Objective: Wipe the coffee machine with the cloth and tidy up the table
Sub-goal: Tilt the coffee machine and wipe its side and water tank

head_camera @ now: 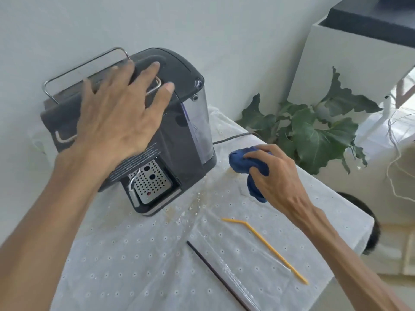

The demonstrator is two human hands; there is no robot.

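A dark grey coffee machine (179, 122) stands on the table at the left, against the wall, its perforated metal drip tray (149, 184) facing me. My left hand (119, 117) lies on top of it with fingers spread and straight. To the right of the machine, my right hand (276, 176) grips a bunched blue cloth (241, 161) just above the white eyelet tablecloth (134, 261). Brownish stains and crumbs (195, 203) mark the tablecloth in front of the machine.
A yellow bendy straw (267, 245) and a thin black straw (215, 272) lie near the table's front. A clear plastic strip (235, 281) lies between them. A leafy plant (314, 131) and a white cabinet (350, 55) stand beyond the right edge. The machine's cable (233, 138) trails right.
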